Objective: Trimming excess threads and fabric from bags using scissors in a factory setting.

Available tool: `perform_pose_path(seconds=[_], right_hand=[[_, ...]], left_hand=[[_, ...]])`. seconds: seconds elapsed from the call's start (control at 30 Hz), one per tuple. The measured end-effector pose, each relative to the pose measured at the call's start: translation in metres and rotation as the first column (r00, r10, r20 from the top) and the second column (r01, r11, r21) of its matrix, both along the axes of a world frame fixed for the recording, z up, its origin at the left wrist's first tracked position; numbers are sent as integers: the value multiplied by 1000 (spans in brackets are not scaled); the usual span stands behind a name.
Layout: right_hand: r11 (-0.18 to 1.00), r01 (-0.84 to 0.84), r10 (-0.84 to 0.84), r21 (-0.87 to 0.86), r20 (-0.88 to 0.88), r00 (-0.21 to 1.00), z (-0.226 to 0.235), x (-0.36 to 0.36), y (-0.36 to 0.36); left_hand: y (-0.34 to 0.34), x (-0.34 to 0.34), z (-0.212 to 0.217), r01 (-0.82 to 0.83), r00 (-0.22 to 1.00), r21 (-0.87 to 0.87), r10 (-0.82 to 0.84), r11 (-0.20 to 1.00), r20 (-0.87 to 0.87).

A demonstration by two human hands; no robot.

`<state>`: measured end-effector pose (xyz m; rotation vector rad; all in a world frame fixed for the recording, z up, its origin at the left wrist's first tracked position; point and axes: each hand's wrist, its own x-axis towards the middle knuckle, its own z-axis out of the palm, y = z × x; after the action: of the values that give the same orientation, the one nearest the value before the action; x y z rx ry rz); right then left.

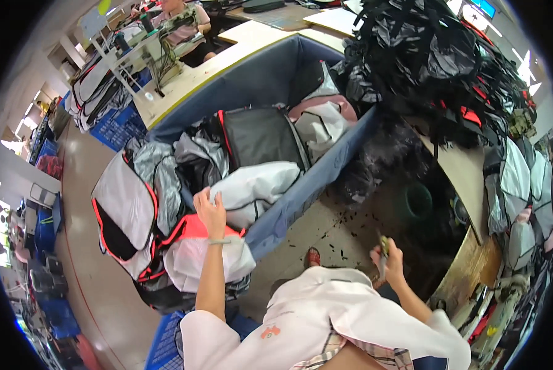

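My left hand (pixel 210 214) reaches over the near left end of the big blue bin, its fingers apart at the edge of a pale grey-white bag (pixel 258 188). Below its wrist lies a white bag with bright red-orange trim (pixel 208 256). My right hand (pixel 390 262) is closed round a small tool (pixel 383 250) with a yellowish part and a metal part, perhaps snips. It is held above the floor right of my body. A black and grey bag with red piping (pixel 261 139) lies farther inside the bin.
The blue fabric-lined bin (pixel 307 200) has raised walls. A grey bag with orange edging (pixel 125 203) is piled left. Black straps and bags (pixel 424 55) heap at far right. Dark scraps litter the floor (pixel 332 225). A person (pixel 184 28) sits by a sewing machine (pixel 156 58).
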<state>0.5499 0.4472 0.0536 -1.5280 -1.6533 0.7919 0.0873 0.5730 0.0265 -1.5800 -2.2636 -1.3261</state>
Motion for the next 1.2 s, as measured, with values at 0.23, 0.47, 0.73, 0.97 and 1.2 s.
perform_pose_path(seconds=[0.23,0.47,0.73,0.97,1.2], right_hand=[[873,434,-487,-224,-343,803,2,26,58],[813,526,-582,-249,-352,733,5,16,105],[673,653,-728,-348,-472,498,13,13,124],[837,539,-425,-92,-729,536,48,27,209],[920,277,21,278,-739,673,143,40,245]], left_hand=[[217,-52,-12,-78,995,-148,86,986,48],[289,-78,-129,113,960,-569,58,815,273],[342,-19,-8,151,962,-212,-94,966,255],[304,5,188,173,963,335,-231,926,142],[190,148,298,-47,966,733,-156,679,206]])
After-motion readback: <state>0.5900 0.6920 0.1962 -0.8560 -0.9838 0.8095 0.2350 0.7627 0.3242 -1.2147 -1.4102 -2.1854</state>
